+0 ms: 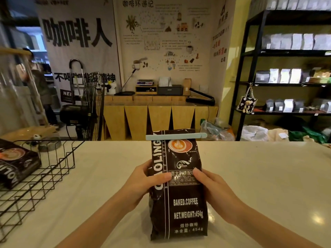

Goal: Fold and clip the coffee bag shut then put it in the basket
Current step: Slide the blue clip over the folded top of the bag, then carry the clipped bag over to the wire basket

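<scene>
A dark brown coffee bag point(182, 208) stands upright on the white counter point(259, 176) in front of me. Its top is folded over, and a long pale blue clip point(176, 136) is clamped across the fold. My left hand point(143, 183) grips the bag's left side, thumb across the front. My right hand point(213, 187) grips its right side. A black wire basket point(53, 169) sits at the left of the counter, apart from the bag, with another dark coffee bag point(16, 161) lying in it.
Beyond the counter's far edge are a black fan point(86, 108), a wooden bench with a scale and a sealer, and black shelves point(286, 79) of bags at the right. A person stands far left in the background.
</scene>
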`<act>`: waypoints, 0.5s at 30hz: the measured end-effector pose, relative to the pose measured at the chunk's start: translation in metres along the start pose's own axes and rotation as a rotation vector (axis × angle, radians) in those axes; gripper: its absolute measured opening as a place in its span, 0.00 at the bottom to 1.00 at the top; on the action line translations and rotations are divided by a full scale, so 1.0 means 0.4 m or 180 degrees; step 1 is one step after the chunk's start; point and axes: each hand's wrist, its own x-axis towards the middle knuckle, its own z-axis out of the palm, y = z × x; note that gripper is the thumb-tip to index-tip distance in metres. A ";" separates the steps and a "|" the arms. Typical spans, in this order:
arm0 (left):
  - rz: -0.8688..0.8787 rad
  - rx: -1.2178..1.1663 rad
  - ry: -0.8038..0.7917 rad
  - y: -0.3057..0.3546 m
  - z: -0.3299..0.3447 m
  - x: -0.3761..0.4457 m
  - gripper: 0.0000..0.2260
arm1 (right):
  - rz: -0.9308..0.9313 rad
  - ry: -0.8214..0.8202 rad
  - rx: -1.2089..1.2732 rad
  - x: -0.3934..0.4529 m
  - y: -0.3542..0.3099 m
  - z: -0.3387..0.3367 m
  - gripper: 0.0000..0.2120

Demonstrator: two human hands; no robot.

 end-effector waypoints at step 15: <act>0.0641 0.0124 0.1589 0.204 -0.210 -0.140 0.20 | -0.0297 -0.0863 -0.0022 0.194 -0.175 0.293 0.25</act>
